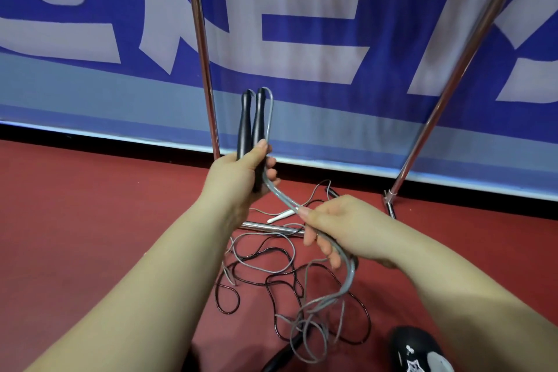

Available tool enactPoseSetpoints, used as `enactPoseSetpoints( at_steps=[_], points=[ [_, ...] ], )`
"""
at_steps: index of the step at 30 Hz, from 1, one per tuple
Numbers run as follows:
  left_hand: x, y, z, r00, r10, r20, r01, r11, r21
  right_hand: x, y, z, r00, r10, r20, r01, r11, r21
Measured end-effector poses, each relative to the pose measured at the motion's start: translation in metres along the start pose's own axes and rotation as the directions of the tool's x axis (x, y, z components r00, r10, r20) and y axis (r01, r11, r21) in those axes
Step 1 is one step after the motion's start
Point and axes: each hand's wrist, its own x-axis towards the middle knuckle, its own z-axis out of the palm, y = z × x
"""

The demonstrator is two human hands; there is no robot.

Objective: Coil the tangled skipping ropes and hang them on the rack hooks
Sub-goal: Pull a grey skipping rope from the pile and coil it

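My left hand point(241, 175) grips two black rope handles point(250, 121) side by side, pointing up. A grey rope point(279, 196) runs from the handle tops down through that hand to my right hand point(335, 226), which holds the doubled strands as they hang toward the floor. Below lies a tangle of grey and dark ropes point(271, 275) on the red floor, with a white handle point(280, 216) among them. Two shiny rack poles point(205, 63) point(453, 75) rise in front of me; no hooks are in view.
A blue and white banner point(302, 9) hangs behind the rack. The rack's base bar point(271, 228) lies on the floor under the ropes. A black shoe point(419, 350) is at the lower right, and another black handle point(280, 356) lies near the bottom edge.
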Motion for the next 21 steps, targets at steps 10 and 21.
enactPoseSetpoints(
  at_steps=[10,21],
  points=[
    [-0.005,-0.01,-0.003,0.995,0.083,0.06,-0.101,0.706,0.701,-0.012,0.0,-0.039,0.934,-0.261,-0.245,0.183,0.936,-0.3],
    [-0.019,-0.018,0.015,0.923,-0.262,0.283,-0.095,0.556,0.826,-0.005,0.009,-0.05,0.85,-0.312,-0.425,0.176,0.927,-0.33]
  ],
)
